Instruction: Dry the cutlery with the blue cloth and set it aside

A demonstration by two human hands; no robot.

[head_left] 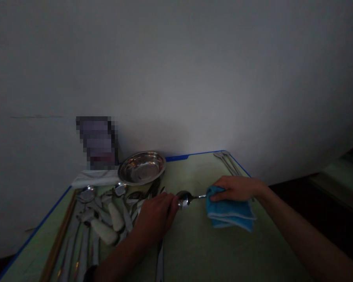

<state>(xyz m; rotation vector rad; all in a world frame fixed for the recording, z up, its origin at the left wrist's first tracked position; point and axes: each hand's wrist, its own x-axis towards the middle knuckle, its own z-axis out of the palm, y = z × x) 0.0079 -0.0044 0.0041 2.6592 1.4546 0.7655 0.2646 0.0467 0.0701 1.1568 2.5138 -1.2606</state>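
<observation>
A shiny metal spoon [184, 198] is held level above the green table. My left hand [156, 214] is closed on the end of its bowl. From the other side, my right hand [235, 188] grips a folded blue cloth [231, 216] with a pale edge. The spoon's handle runs into this cloth, which hides its far end. Under and beside my left forearm lies a pile of ladles, spoons and other metal utensils [101, 213], some with thick pale handles [104, 232]. One long metal handle [160, 260] passes beneath my left wrist.
A round steel bowl [142, 168] stands at the back near the wall. Several slim utensils [228, 162] lie at the far right. A blurred-out upright panel [98, 143] leans behind a white folded item [97, 178]. Blue edging [176, 158] borders the table.
</observation>
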